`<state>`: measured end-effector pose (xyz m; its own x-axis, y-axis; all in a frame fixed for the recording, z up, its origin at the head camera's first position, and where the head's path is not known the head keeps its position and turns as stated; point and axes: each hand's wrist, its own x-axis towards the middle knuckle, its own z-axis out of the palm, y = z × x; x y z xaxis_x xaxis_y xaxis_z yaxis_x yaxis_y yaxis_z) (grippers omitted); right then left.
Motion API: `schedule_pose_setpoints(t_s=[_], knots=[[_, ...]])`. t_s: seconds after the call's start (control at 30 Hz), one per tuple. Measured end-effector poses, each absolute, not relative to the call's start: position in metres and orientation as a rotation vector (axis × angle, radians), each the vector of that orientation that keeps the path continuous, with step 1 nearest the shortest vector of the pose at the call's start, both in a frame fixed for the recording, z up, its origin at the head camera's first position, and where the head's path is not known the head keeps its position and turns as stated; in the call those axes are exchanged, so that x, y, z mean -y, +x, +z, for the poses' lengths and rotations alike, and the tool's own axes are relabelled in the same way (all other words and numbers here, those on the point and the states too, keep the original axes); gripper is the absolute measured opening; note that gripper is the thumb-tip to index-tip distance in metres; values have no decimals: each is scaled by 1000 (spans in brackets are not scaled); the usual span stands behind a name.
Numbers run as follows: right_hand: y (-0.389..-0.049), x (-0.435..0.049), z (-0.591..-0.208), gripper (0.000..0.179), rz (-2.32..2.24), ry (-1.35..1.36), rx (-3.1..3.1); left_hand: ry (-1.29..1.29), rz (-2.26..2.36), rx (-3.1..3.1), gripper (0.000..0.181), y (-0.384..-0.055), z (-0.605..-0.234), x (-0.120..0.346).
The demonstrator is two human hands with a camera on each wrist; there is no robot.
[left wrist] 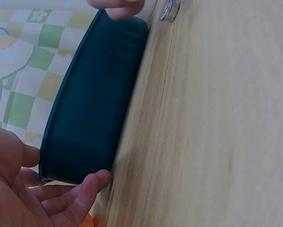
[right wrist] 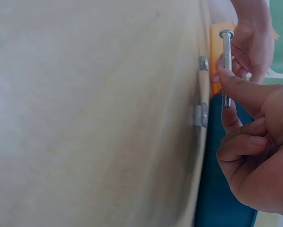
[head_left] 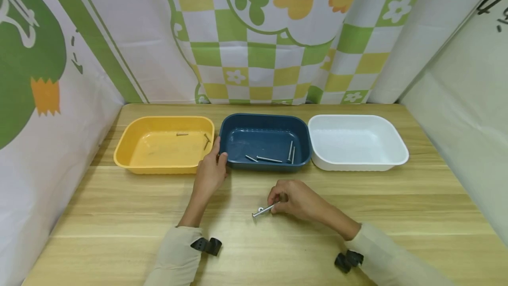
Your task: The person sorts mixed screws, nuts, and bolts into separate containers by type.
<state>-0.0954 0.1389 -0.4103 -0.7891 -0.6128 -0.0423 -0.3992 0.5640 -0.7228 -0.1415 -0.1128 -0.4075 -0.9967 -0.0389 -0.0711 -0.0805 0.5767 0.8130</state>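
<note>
My right hand pinches a long silver bolt between thumb and fingers, its flat head pointing away from the palm. The hand is just above the table, in front of the blue tray. A small nut lies beneath the bolt. Two nuts, a farther one and a nearer one, show on the tabletop in the right wrist view. My left hand touches the blue tray's left front corner, index finger extended along its side and thumb at the front. Several bolts lie in that tray.
To the left stands a yellow tray holding a few small screws. A white tray adjoins the blue one on the right. All three stand near the back of the wooden table, before a patterned curtain.
</note>
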Motion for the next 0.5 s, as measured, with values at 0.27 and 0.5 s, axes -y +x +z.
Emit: schedule_pose_setpoints(t_s=[0.27, 0.5], knots=[[-105, -143, -396, 13, -1055, -820, -2588, -91, 1427, -2760, 57, -142, -408, 113], [-118, -148, -384, 13, -1060, -883, -2684, -100, 1415, -2764, 57, -142, -408, 113]])
